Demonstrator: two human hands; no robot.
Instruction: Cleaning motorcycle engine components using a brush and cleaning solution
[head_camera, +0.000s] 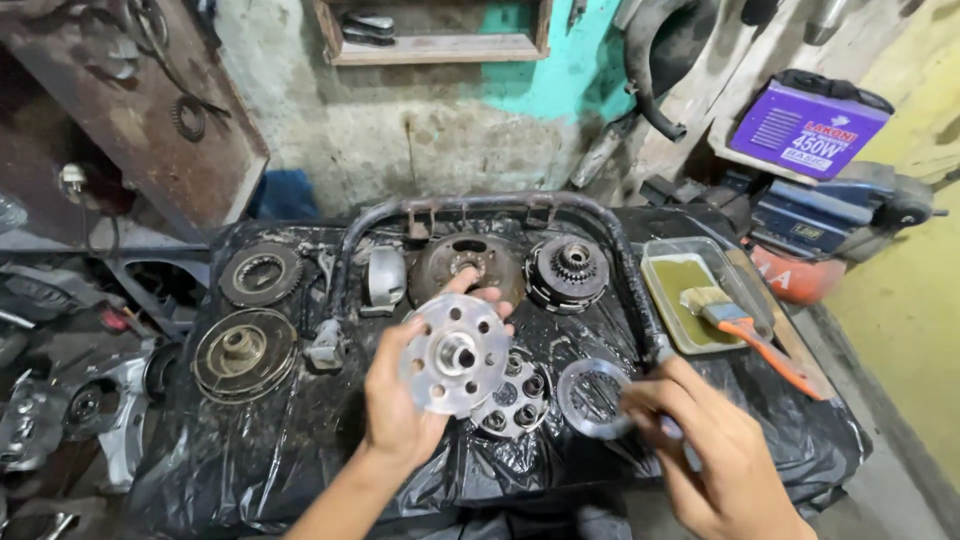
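My left hand (395, 400) holds up a round silver metal plate (457, 353) with several holes and a raised centre hub, fingers gripping its rim. Just below it a clutch hub (515, 395) with several round holes lies on black plastic sheeting (250, 460). My right hand (715, 450) pinches the edge of a thin flat metal ring (590, 397) that rests on the sheeting beside the hub.
More clutch parts lie on the sheeting: a friction disc (260, 273), a drum (243, 353), a housing (465, 262), a geared part (568, 270). A bent black metal bar (480, 205) arches over them. A tray of yellowish liquid (690, 290) with an orange-handled brush (745, 330) sits at right.
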